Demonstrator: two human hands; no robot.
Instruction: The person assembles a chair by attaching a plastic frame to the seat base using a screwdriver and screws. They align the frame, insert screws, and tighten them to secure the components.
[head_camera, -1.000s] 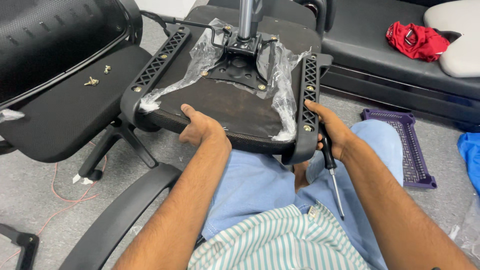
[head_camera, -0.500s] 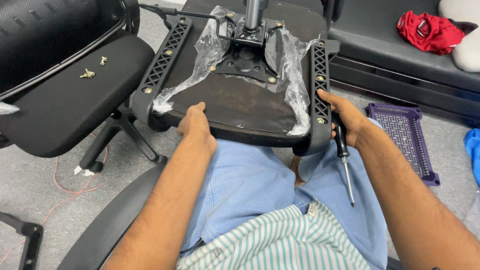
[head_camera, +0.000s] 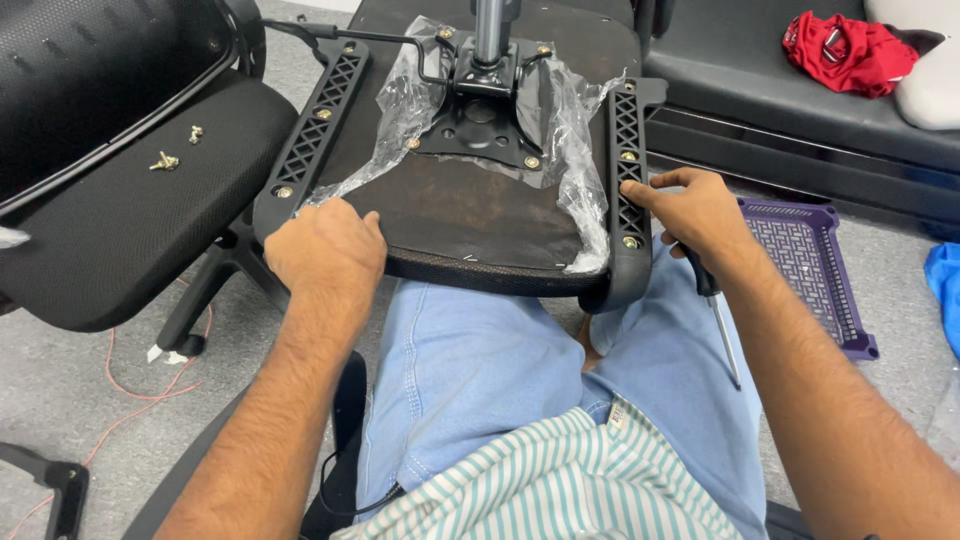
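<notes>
Upturned chair seat resting across the lap at centre frame, underside up, tilted toward twelve o'clock. Second black chair at nine o'clock, well apart. Purple plastic tray on the floor at three o'clock; red cloth on a dark sofa at one o'clock.

Judged well along: metal mechanism plate sitting bolted at the seat's middle, torn clear plastic wrap spread around it, both black armrest brackets lying along the seat's sides with brass bolts showing in their slots. Apparently left: two loose brass fasteners lying on the other chair's cushion at ten o'clock, unused; bolt tightness not readable.

Left hand at eight o'clock of the seat, grip curled over the near edge, fingers folded against it, nothing else held. Right hand at four o'clock, grip closed around a screwdriver, shaft pointing down toward five o'clock, thumb touching the right bracket just beside its nearest bolt.
</notes>
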